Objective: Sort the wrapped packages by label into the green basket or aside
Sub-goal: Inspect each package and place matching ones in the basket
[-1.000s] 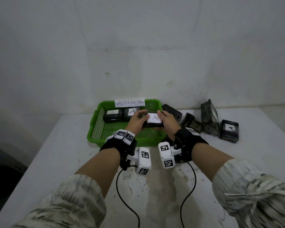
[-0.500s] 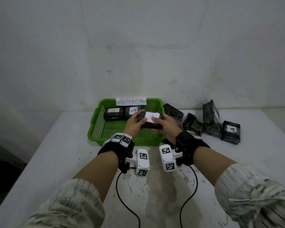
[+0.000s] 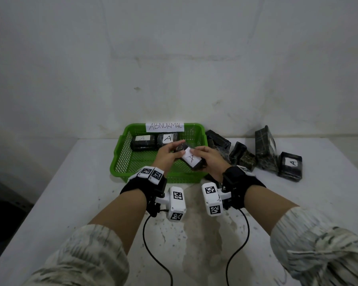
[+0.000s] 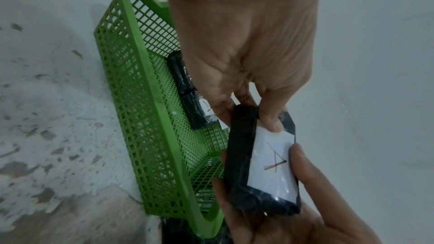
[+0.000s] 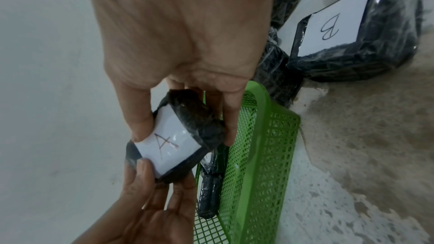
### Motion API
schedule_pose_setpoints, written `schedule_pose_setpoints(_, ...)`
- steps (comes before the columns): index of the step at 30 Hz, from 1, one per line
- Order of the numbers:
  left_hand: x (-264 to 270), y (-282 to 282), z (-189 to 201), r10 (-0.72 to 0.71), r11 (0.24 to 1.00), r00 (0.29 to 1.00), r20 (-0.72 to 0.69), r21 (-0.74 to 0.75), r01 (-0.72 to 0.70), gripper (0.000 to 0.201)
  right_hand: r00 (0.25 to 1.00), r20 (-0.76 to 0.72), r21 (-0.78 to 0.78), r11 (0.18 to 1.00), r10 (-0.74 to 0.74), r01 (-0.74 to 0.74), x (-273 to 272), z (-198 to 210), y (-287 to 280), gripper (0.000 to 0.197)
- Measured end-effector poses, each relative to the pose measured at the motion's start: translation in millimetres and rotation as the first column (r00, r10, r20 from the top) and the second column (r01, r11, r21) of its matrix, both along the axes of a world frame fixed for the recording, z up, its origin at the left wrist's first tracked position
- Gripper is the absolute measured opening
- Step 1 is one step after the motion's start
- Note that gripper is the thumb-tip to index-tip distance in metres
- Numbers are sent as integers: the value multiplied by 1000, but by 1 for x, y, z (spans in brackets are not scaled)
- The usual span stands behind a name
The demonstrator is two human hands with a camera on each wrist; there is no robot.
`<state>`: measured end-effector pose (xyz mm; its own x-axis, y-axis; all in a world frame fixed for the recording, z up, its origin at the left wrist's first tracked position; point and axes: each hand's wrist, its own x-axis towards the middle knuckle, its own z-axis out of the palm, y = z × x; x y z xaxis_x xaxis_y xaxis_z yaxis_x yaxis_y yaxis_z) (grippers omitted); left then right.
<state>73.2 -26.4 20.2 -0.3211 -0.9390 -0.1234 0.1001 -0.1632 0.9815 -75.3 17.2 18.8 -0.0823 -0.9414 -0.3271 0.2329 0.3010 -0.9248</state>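
Both hands hold one black wrapped package (image 3: pixel 189 158) with a white "A" label above the green basket (image 3: pixel 120 162). My left hand (image 3: pixel 167 154) grips its far-left end, thumb on top. My right hand (image 3: pixel 207 159) grips its near-right end. In the left wrist view the package (image 4: pixel 263 170) is pinched between thumb and fingers beside the basket (image 4: pixel 140 118). In the right wrist view the package (image 5: pixel 173 142) shows its "A" label, next to the basket (image 5: pixel 265 155). Two "A" packages (image 3: pixel 167 139) lie at the basket's back.
A paper sign "ABNORMAL" (image 3: pixel 165 126) is fixed on the basket's back rim. Several black packages (image 3: pixel 265 149) lie on the white table (image 3: pixel 70 193) right of the basket; one shows "A" (image 3: pixel 290 165), another "B" (image 5: pixel 333 23). A wall stands right behind.
The held package has turned from lying crosswise to pointing diagonally, its near end swung toward me, and both hands have drawn slightly back over the basket's front.
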Motion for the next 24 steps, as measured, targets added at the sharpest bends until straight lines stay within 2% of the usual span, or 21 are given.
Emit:
schedule_pose_setpoints(4,-4,3,0,77,997,997,-22,31,-76,41,1000,-15,-53,999,5,-6,3,1,2,30)
schedule_pose_setpoints(6,-6,4,-1,117,992,993,-14,48,-116,39,1000,3,-43,999,8,-7,4,1,2,32)
schedule_pose_setpoints(10,-3,6,-1,68,997,996,62,-29,-66,31,998,-22,19,998,59,-59,3,4,5,29)
schedule_pose_setpoints(12,-4,7,0,50,998,996,77,-53,-46,28,997,-45,19,998,66,-65,3,4,5,21)
schedule_pose_setpoints(16,-6,8,3,133,989,987,-89,72,-126,26,999,45,11,1000,21,-21,6,3,4,6)
schedule_pose_setpoints(19,-4,8,1,140,989,989,-41,46,-138,20,998,57,29,1000,11,-12,8,5,5,7)
schedule_pose_setpoints(22,-4,8,2,128,992,992,21,-14,-127,30,998,53,38,999,22,-24,9,5,5,16)
schedule_pose_setpoints(24,-4,10,4,111,994,993,28,-19,-110,32,997,72,28,999,25,-27,9,4,5,14)
